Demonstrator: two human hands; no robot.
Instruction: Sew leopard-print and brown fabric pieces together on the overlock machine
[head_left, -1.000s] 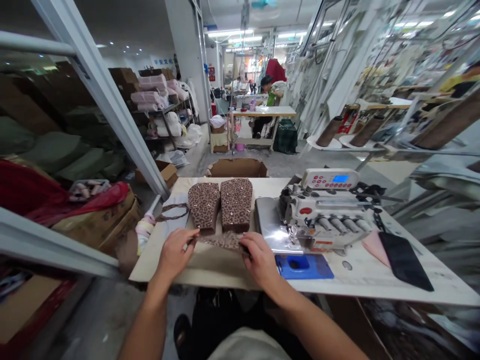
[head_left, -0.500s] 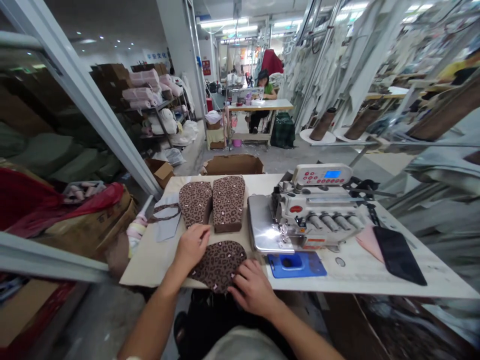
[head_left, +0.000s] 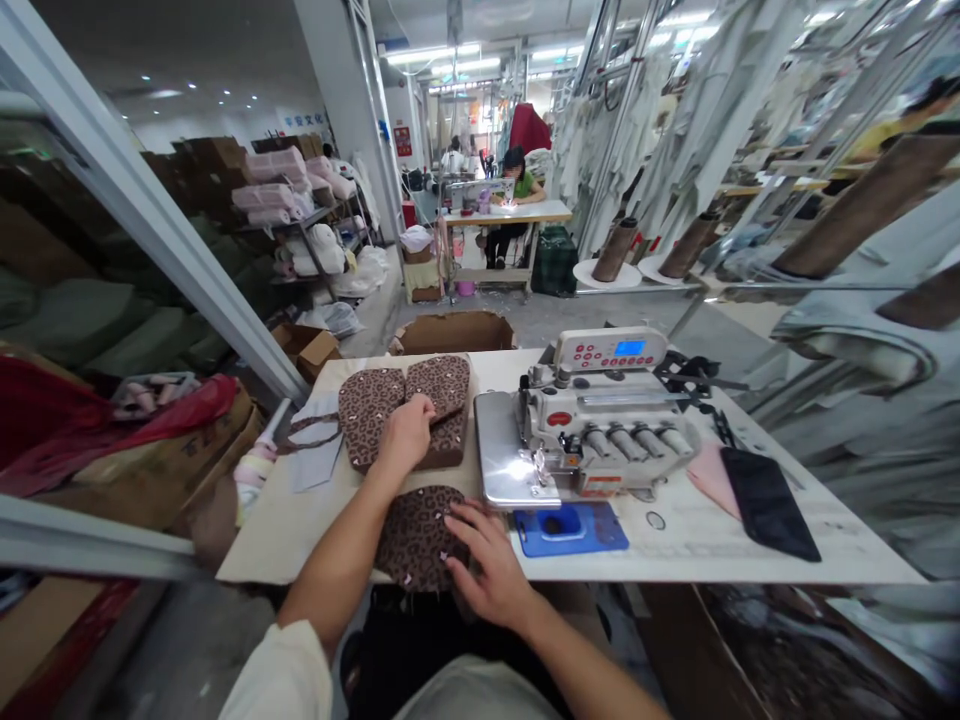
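My left hand point(head_left: 406, 436) reaches forward and its fingers close on the top leopard-print fabric piece point(head_left: 442, 382) of the right stack, lifting its near edge. A second stack of leopard-print pieces point(head_left: 363, 412) lies just left of it. My right hand point(head_left: 484, 560) lies flat with fingers spread on a single rounded leopard-print piece point(head_left: 418, 535) at the table's near edge. An overlock sewing machine point(head_left: 592, 425) stands to the right of both hands.
A blue plastic plate point(head_left: 568, 528) lies in front of the machine, and a black and pink piece point(head_left: 750, 485) at the right. A cardboard box point(head_left: 454, 330) stands behind the table point(head_left: 285, 530). Another person point(head_left: 516, 170) sews at a far table. Boxes and red cloth point(head_left: 112, 420) crowd the left.
My left hand left the single piece and moved forward onto the right stack, raising its top piece. My right hand stayed on the single piece near the table edge.
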